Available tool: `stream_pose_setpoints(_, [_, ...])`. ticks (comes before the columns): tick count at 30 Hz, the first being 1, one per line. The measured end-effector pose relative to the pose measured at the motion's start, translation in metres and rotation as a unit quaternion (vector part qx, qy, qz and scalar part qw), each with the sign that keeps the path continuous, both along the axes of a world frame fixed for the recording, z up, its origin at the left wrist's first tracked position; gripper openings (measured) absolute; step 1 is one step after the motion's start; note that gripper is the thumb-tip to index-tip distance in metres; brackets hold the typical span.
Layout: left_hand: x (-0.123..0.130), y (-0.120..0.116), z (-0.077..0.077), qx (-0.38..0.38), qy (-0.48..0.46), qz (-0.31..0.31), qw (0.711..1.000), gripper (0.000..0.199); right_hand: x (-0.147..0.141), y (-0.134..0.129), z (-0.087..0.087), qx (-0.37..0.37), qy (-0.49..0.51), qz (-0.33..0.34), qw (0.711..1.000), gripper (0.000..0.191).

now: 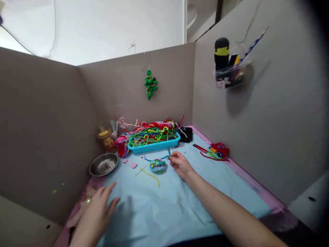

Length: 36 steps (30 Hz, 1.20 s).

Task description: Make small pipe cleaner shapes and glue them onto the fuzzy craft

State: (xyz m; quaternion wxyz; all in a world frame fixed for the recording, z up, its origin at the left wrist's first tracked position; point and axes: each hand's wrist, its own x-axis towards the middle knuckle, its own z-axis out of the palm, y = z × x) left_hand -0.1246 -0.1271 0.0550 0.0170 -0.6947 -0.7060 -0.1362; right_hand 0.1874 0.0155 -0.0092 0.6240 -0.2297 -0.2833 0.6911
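Note:
My right hand [181, 165] is closed on a small blue and yellow piece [169, 157] at the middle of the table; its exact shape is too small to tell. Just left of it lies a round, mostly blue and green fuzzy piece [157, 165], with a blue strand [151, 160] behind it. A yellow strand [151, 175] and a thin needle-like rod [140, 171] rest on the blue sheet [167, 206]. Near the front left, my left hand [104, 202] hovers with fingers apart, holding nothing, close to a small green light [88, 200].
Behind stands a blue tray [154, 146] heaped with colourful strands. At left are a metal bowl [99, 166] and a cup [106, 139]; at right, a red fuzzy piece [222, 150]. Grey panels surround the table, one holding a clear box [228, 77].

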Motion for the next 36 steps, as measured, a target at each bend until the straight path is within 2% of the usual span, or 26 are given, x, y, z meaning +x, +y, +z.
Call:
stream_pose_setpoints(1, [0.023,0.007,0.002,-0.032,-0.02,-0.051,0.998,0.043,-0.001,0.0,0.0,-0.001,-0.006,-0.007,1.0,0.032])
stream_pose_setpoints(3, [0.066,0.028,0.005,-0.082,-0.021,-0.105,0.991,0.041,-0.002,0.001,-0.002,-0.001,-0.009,-0.009,1.0,0.033])
stream_pose_setpoints(5, [0.097,0.055,0.002,-0.1,0.005,-0.104,0.99,0.042,-0.003,0.002,-0.003,-0.004,-0.013,-0.004,1.0,0.033])
stream_pose_setpoints(7, [0.115,0.082,-0.004,-0.099,0.033,-0.076,0.992,0.043,-0.004,0.001,-0.003,-0.008,-0.017,0.002,1.0,0.034])
stream_pose_setpoints(10, [0.121,0.114,-0.017,-0.095,0.06,-0.048,0.993,0.042,-0.007,0.0,-0.003,-0.012,-0.019,0.007,1.0,0.035])
stream_pose_setpoints(14, [0.116,0.129,-0.036,-0.101,0.02,-0.051,0.993,0.044,-0.014,-0.001,-0.001,-0.023,-0.024,0.018,0.999,0.035])
stream_pose_setpoints(17, [0.112,0.134,-0.048,-0.078,-0.063,-0.061,0.993,0.046,-0.017,-0.001,-0.001,-0.025,-0.02,0.025,0.999,0.034])
stream_pose_setpoints(19, [0.111,0.137,-0.054,-0.056,-0.17,-0.072,0.981,0.052,-0.016,0.0,-0.002,-0.027,-0.006,0.026,0.999,0.034])
stream_pose_setpoints(21, [0.114,0.14,-0.059,-0.048,-0.317,-0.091,0.943,0.061,-0.014,0.001,-0.003,-0.03,0.016,0.03,0.999,0.034])
stream_pose_setpoints(22, [0.116,0.14,-0.06,-0.053,-0.394,-0.102,0.912,0.065,-0.013,0.002,-0.004,-0.034,0.027,0.031,0.999,0.034])
stream_pose_setpoints(25, [0.128,0.138,-0.061,-0.085,-0.588,-0.139,0.793,0.075,-0.009,0.004,-0.006,-0.044,0.053,0.028,0.997,0.035])
stream_pose_setpoints(27, [0.136,0.136,-0.061,-0.093,-0.663,-0.159,0.726,0.08,-0.008,0.004,-0.006,-0.043,0.061,0.031,0.997,0.035])
stream_pose_setpoints(28, [0.139,0.136,-0.061,-0.09,-0.687,-0.163,0.702,0.083,-0.009,0.004,-0.006,-0.04,0.063,0.034,0.997,0.035])
stream_pose_setpoints(31, [0.146,0.137,-0.064,-0.066,-0.73,-0.15,0.664,0.089,-0.011,0.001,-0.004,-0.019,0.057,0.049,0.997,0.033])
stream_pose_setpoints(36, [0.148,0.139,-0.064,-0.033,-0.757,-0.084,0.648,0.079,-0.017,-0.006,0.001,0.025,0.025,0.078,0.996,0.031])
